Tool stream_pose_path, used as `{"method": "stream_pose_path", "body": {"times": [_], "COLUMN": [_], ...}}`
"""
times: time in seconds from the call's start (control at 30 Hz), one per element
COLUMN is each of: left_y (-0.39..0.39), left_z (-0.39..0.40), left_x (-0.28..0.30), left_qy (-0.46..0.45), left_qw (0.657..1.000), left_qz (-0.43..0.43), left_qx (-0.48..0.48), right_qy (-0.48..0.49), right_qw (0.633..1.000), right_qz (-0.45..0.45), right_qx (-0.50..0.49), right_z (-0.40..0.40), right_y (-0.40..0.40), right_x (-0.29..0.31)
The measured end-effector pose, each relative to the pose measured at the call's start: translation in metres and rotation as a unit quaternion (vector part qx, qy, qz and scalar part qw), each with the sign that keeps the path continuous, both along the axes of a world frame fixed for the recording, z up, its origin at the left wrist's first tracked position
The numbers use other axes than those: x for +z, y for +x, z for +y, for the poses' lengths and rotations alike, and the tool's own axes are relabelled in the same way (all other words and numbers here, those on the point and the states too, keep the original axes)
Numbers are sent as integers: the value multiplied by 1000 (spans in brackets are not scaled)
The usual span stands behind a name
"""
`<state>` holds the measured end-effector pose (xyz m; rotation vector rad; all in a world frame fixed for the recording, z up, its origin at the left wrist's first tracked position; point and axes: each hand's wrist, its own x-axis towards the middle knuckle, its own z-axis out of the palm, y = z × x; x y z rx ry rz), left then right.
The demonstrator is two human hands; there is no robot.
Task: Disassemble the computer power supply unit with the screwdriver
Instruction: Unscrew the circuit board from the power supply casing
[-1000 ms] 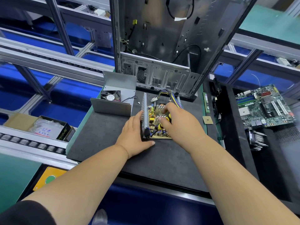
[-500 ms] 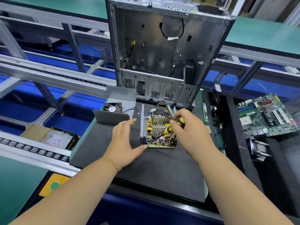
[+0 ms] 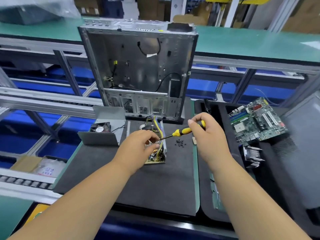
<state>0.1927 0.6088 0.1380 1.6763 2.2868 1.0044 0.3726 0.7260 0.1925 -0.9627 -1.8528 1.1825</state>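
We see our right hand (image 3: pixel 207 134) curled around the yellow-and-black handle of the screwdriver (image 3: pixel 180 132), thumb and fingers wrapped over the grip, with the thin metal shaft running down and to the left from it so that its tip ends at the fingertips of our left hand (image 3: pixel 138 149). That left hand hovers over the opened power supply unit (image 3: pixel 158 155), its fingers bent and bunched toward the screwdriver tip as if pinching something very small there, though we cannot tell whether anything is really held between them. The unit's circuit board shows just below and to the right of the left hand, lying on the dark mat (image 3: pixel 155 186), and its bundle of coloured wires (image 3: pixel 155 123) rises just beyond the left hand's knuckles. Between the two hands, just below the screwdriver handle, a small cluster of black screws (image 3: pixel 180 142) lies loose on the mat. To the left of the left hand sits the removed metal cover with its fan (image 3: pixel 101 129). Beyond both hands stands the empty computer case (image 3: pixel 138 70), upright and open toward us. To the right of the right hand a green motherboard (image 3: pixel 258 119) rests in a dark tray.
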Motion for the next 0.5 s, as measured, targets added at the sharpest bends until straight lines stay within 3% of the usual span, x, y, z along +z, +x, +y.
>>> {"method": "stream_pose_path", "body": {"times": [0.23,0.5], "left_y": [19,3], "left_z": [29,85], "left_x": [2,-2], "left_qy": [8,-56], "left_qw": [999,995], "left_qz": [-25,-51], "left_qx": [-19,-72], "right_qy": [-54,-132], "right_qw": [997,970], "right_qz": [21,28], "right_qx": [-56,-204], "right_z": [20,46], "right_y": [34,54], "right_x": [-10,-37]}}
